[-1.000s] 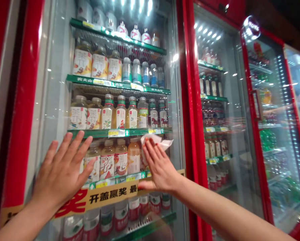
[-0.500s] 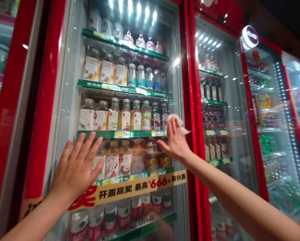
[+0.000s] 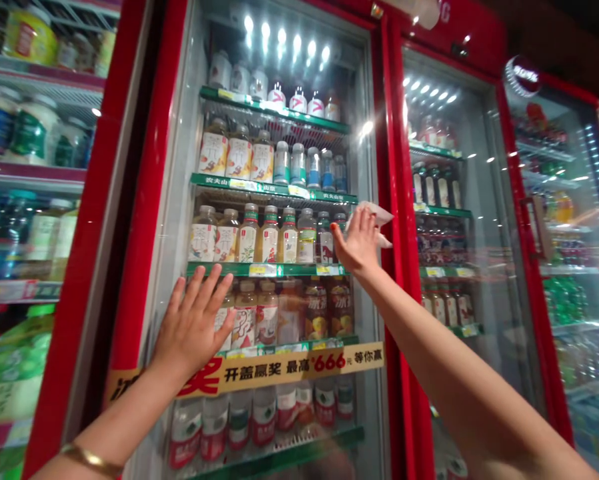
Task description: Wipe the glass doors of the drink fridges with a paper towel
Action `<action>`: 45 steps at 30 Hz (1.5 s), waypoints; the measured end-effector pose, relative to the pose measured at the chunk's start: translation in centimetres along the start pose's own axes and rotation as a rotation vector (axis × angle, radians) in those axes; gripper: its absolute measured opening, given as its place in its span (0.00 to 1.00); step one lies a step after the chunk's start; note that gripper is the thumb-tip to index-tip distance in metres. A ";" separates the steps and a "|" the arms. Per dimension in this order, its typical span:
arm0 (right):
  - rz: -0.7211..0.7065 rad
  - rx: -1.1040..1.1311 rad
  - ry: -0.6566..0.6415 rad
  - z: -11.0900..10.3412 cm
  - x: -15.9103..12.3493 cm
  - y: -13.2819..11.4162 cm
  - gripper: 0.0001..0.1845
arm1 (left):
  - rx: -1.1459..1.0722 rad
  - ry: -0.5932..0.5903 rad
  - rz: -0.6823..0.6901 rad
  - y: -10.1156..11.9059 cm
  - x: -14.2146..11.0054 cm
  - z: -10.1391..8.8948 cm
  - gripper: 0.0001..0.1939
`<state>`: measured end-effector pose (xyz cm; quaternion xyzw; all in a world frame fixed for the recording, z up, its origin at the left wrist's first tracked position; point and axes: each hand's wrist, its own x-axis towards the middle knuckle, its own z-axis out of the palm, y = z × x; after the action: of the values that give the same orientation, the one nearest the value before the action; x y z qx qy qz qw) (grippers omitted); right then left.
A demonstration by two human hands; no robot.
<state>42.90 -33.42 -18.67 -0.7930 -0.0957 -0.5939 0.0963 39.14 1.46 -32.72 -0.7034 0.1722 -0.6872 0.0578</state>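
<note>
My right hand (image 3: 359,241), right of centre, has its fingers spread over a light, limp paper tissue (image 3: 377,217) on the cooler's glass door (image 3: 167,167), its free corner the best hold; my left hand (image 3: 192,327) lies flat, fingers apart.

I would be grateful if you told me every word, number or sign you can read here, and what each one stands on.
"开盖赢奖": black, on the gold paper strip across the red-framed glass cooler door
"最高 666 元 等你赢": same strip, 666 in red
"奖": large red character, left end of the strip
"茶": cream label of the plastic tea bottle
Green shelf edge strip: too small and blurred to read
</note>
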 end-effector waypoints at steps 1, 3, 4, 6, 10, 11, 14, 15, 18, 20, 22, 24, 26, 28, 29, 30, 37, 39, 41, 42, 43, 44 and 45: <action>-0.107 0.004 -0.021 0.3 -0.2 -1.1 0.54 | -0.003 -0.007 -0.002 0.0 0.0 -0.1 0.46; -0.461 0.010 -0.098 0.9 -1.2 -2.7 0.54 | -0.017 -0.015 -0.004 -0.1 0.1 -0.6 0.45; -0.624 0.009 -0.132 0.9 -1.3 -2.9 0.53 | -0.025 -0.015 0.000 -0.3 0.2 -0.9 0.44; -0.665 0.010 -0.137 0.3 -0.1 -2.0 0.50 | -0.027 -0.007 0.010 -0.9 0.7 -1.5 0.42; -0.001 0.047 0.025 -0.8 4.2 0.2 0.49 | 0.021 0.021 -0.039 -2.8 2.4 -1.9 0.41; 0.007 0.059 0.041 -0.5 3.9 -0.3 0.49 | 0.025 0.024 -0.057 -3.3 2.8 -1.8 0.41; -0.537 0.105 -0.024 1.5 -1.6 -3.5 0.52 | 0.015 0.013 -0.082 -4.0 3.3 -1.2 0.42; -0.744 0.121 -0.070 2.2 -4.1 -4.2 0.52 | 0.011 0.009 -0.087 -4.1 3.3 -1.1 0.42; -0.936 0.156 -0.125 2.9 -8.3 -3.0 0.48 | 0.013 0.006 -0.099 -4.0 3.1 -0.9 0.42; -0.715 0.159 -0.072 2.5 -6.6 -0.7 0.47 | 0.017 -0.007 -0.094 -3.8 3.0 -1.0 0.41; -0.324 0.149 0.000 2.3 -3.1 0.4 0.50 | 0.009 -0.026 -0.094 -3.8 3.0 -1.0 0.40; -0.064 0.148 0.042 2.4 -1.3 -1.0 0.55 | -0.009 -0.043 -0.105 -3.9 3.1 -1.1 0.39; -0.128 0.147 0.043 3.2 -2.9 -4.1 0.57 | -0.031 -0.054 -0.115 -4.0 3.1 -1.2 0.38; -0.484 0.148 -0.058 4.2 -7.5 -6.8 0.58 | -0.055 -0.071 -0.117 -4.1 3.2 -1.3 0.38; -0.670 0.161 -0.152 4.7 -10.1 -7.3 0.57 | -0.065 -0.081 -0.119 -4.1 3.2 -1.3 0.37; -0.802 0.173 -0.235 4.9 -12.5 -7.0 0.56 | -0.074 -0.092 -0.124 -4.1 3.2 -1.4 0.37; -0.039 0.048 -0.091 4.0 -13.7 3.4 0.52 | -0.081 -0.144 -0.143 -4.0 3.3 -1.4 0.37; -0.031 0.060 -0.065 4.0 -14.5 2.9 0.53 | -0.075 -0.128 -0.140 -4.1 3.2 -1.4 0.38; -0.341 0.107 -0.133 4.1 -16.4 1.9 0.56 | -0.068 -0.114 -0.131 -4.1 3.2 -1.5 0.38; -0.517 0.122 -0.177 4.2 -17.0 1.8 0.56 | -0.061 -0.108 -0.120 -4.1 3.1 -1.5 0.38; -0.646 0.127 -0.208 4.3 -17.1 2.2 0.55 | -0.050 -0.102 -0.109 -4.1 3.1 -1.4 0.38; -0.687 0.119 -0.211 4.3 -16.6 3.0 0.53 | -0.036 -0.094 -0.100 -4.1 3.1 -1.4 0.38; -0.634 0.105 -0.183 4.1 -15.3 4.1 0.50 | -0.021 -0.083 -0.094 -4.1 3.1 -1.3 0.38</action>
<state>43.59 -36.82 -34.66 -0.7678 -0.3763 -0.5149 -0.0613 38.51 4.51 -28.45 -0.7393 0.1434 -0.6575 0.0252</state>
